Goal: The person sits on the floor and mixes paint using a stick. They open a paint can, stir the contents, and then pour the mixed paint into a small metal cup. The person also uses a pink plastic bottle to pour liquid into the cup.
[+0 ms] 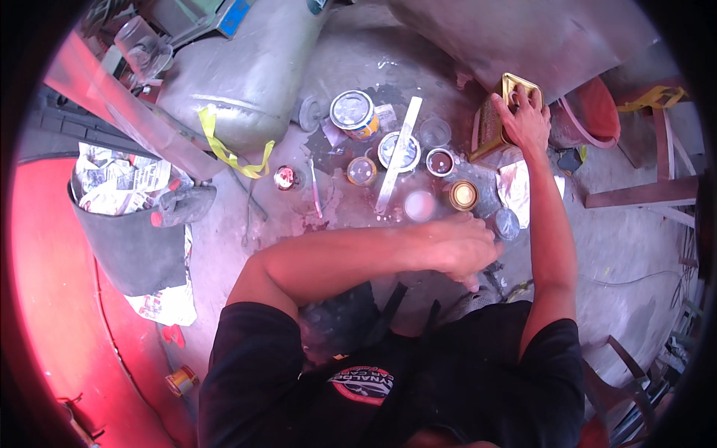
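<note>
My right hand [527, 123] reaches forward and grips the top of a rectangular gold tin can [489, 136], its fingers bent over the upper face. The can tilts a little on the floor. My left hand [464, 248] crosses in front of me toward the right, slightly blurred, fingers loosely curved and thumb apart, with nothing visible in it. Nearest to it are a round gold-rimmed can [464, 196], a clear cup of whitish liquid [420, 205] and a clear plastic cup [506, 223]. A small cup of dark red liquid [439, 162] stands between these and the tin.
A long white flat stick [399, 153] lies across an open paint can [388, 158]. Behind stands a larger paint can [352, 112]. A thin brush [314, 190] lies left. Newspaper fills a dark bin [123, 250]; a red bucket [597, 116] stands far right, near a wooden stand [642, 194].
</note>
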Available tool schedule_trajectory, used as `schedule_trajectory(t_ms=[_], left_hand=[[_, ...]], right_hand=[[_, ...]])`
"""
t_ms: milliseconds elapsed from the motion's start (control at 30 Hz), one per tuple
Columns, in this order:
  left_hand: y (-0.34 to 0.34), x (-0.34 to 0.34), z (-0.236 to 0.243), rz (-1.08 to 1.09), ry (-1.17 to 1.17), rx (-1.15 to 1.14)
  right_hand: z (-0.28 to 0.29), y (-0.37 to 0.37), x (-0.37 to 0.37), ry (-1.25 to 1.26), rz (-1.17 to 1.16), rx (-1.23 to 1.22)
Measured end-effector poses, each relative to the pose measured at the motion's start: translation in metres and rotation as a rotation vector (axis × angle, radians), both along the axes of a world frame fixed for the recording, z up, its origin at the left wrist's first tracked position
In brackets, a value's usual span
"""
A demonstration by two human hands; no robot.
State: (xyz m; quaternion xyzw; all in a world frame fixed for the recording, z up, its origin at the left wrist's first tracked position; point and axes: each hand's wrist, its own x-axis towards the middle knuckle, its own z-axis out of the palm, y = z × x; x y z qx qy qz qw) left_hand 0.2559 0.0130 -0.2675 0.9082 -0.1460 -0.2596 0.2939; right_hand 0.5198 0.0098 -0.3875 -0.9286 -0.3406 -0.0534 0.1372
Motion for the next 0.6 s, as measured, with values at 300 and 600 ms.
schedule_trajectory(t_ms=[300, 600], left_hand=[[-0.0074, -0.0025, -0.0013, -0.039, -0.064, -0.006], [-0.0087, -0.0038, -0.0038, -0.016, -0.112, -0.018]], right_hand=[[-0.0028, -0.0046, 0.0064, 0.029, -0.015, -0.016], [-0.0020, -0.0016, 0.0038, 0.042, -0.015, -0.013]])
